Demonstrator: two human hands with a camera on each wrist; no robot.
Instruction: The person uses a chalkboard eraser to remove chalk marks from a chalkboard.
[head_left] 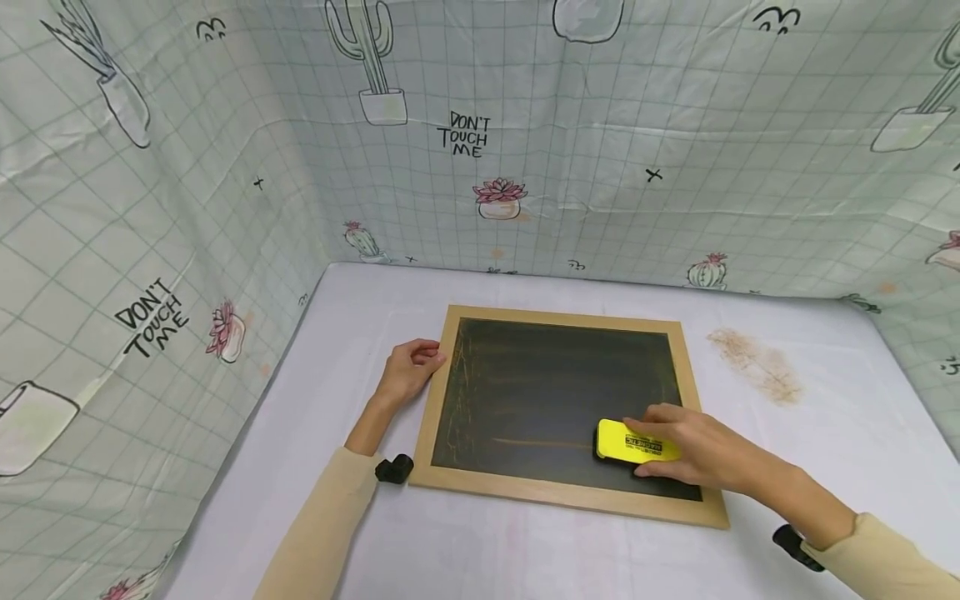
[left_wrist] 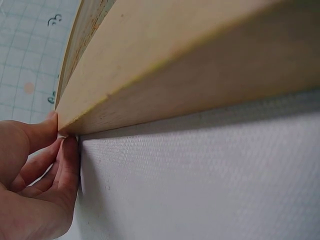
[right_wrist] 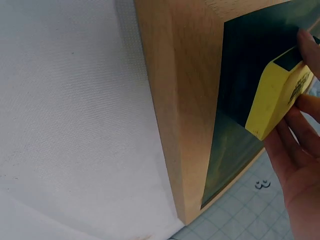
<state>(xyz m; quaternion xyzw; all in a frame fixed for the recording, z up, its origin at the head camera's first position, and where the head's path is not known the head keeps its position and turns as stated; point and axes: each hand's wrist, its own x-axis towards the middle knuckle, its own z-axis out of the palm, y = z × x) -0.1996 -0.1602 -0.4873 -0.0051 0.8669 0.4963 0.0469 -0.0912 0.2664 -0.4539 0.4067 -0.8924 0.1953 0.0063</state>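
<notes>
A small chalkboard with a light wooden frame lies flat on the white-covered table. The left hand pinches the frame's left edge; in the left wrist view its thumb is at the upper edge of the wood and its bent fingers are against the side. A yellow and black magnetic eraser sits on the board's lower right area. Thumb and fingers of the right hand grip it from both sides. Orange-brown chalk marks streak the dark surface, mostly along its left side, with a thin line left of the eraser.
A patch of brown chalk dust stains the white tablecloth right of the board. Behind and at both sides hangs a gridded curtain printed with cacti and lettering.
</notes>
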